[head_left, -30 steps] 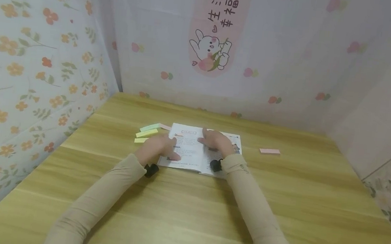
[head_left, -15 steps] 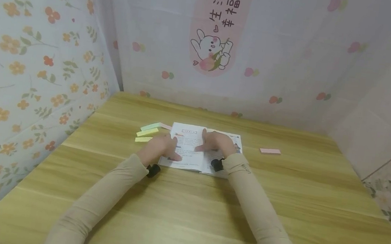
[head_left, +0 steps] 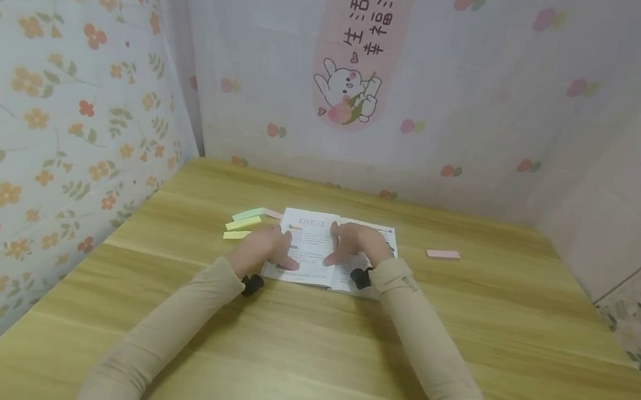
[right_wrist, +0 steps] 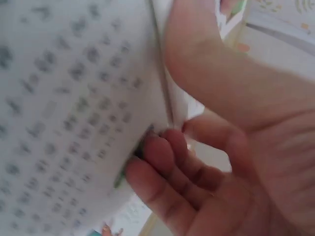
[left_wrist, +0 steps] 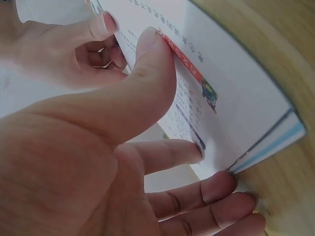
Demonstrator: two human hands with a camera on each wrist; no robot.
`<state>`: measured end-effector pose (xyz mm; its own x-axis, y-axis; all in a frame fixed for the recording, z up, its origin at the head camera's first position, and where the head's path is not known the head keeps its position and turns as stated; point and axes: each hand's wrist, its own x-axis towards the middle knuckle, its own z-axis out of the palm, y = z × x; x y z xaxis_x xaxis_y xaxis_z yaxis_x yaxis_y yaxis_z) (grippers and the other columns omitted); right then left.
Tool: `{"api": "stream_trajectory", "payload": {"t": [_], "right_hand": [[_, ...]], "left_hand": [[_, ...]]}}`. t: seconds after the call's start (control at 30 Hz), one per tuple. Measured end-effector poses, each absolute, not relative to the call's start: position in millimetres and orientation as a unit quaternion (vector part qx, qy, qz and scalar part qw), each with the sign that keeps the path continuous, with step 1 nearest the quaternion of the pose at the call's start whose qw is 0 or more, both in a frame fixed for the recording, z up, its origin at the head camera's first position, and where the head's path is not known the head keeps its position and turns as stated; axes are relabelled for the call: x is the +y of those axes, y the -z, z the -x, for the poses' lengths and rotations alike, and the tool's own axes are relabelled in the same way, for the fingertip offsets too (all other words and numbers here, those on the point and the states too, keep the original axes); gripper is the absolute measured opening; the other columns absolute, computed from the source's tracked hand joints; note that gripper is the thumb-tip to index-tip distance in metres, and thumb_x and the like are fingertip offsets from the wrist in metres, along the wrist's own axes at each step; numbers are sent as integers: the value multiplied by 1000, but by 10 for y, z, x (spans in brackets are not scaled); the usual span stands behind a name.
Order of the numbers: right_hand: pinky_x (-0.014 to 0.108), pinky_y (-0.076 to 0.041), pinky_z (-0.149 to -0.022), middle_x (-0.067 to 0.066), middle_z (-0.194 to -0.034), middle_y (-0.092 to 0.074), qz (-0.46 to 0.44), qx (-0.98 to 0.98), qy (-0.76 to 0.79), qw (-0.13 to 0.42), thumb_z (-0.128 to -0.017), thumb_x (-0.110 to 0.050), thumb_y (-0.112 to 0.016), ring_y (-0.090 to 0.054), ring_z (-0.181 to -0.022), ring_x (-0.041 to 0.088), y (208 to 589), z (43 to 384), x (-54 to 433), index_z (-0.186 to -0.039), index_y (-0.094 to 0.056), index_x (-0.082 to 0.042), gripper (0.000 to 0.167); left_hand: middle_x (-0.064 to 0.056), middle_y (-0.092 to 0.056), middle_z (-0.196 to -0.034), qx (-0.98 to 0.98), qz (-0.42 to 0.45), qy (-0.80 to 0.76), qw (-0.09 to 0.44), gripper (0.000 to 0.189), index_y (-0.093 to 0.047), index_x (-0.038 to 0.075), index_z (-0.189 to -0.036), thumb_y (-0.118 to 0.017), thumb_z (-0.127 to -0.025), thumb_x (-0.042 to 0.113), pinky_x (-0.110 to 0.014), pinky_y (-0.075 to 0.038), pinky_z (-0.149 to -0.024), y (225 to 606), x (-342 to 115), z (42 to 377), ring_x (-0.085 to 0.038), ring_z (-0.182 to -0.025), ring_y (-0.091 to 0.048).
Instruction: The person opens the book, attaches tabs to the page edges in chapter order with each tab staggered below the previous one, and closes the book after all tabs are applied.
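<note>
An open book [head_left: 314, 245] with printed pages lies flat on the table. My left hand [head_left: 265, 248] rests at its left side. In the left wrist view the thumb [left_wrist: 156, 64] presses on the page beside a red heading, the index fingertip touches the page, and the other fingers extend past the book's edge. My right hand [head_left: 361, 242] lies over the middle fold, its thumb on the left page and index finger higher up. Seen from the right wrist, several bent fingertips [right_wrist: 147, 174] touch the right-hand page [right_wrist: 64, 123], which is blurred.
Left of the book lie narrow pastel paper strips: a green one [head_left: 247, 214], a pink one [head_left: 273, 213] and two yellow ones, the nearer yellow strip [head_left: 236, 235] close to my left hand. Another pink strip [head_left: 443, 254] lies to the right. Patterned curtains [head_left: 453, 110] stand behind the table [head_left: 304, 355].
My right thumb has slid down the left page along the fold, towards the near edge, spreading away from the index finger. My left hand stays at the left page. The head view has tilted slightly.
</note>
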<state>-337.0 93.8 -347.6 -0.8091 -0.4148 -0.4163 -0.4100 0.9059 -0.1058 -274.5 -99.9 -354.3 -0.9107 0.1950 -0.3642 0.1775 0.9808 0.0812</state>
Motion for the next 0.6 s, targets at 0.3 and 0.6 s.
{"api": "stream_trajectory", "payload": {"t": [0.3, 0.6], "right_hand": [[27, -38, -66, 0, -70, -43, 268, 950, 49, 153, -83, -31, -84, -43, -69, 15, 3541, 3252, 914, -73, -53, -9, 39], [38, -48, -91, 10, -105, -63, 265, 946, 10, 184, -83, -40, -82, -52, -91, 21, 3523, 3140, 920, -119, -62, 3, 60]], "left_hand": [[-28, -48, -143, 979, -95, -11, 182, 86, -41, -4, -150, -64, -93, 57, -46, -44, -106, 3561, -977, 2724, -35, -123, -52], [-27, -50, -141, 979, -99, -32, 178, 83, -43, -5, -147, -66, -94, 53, -46, -46, -104, 3554, -985, 2703, -34, -121, -54]]}}
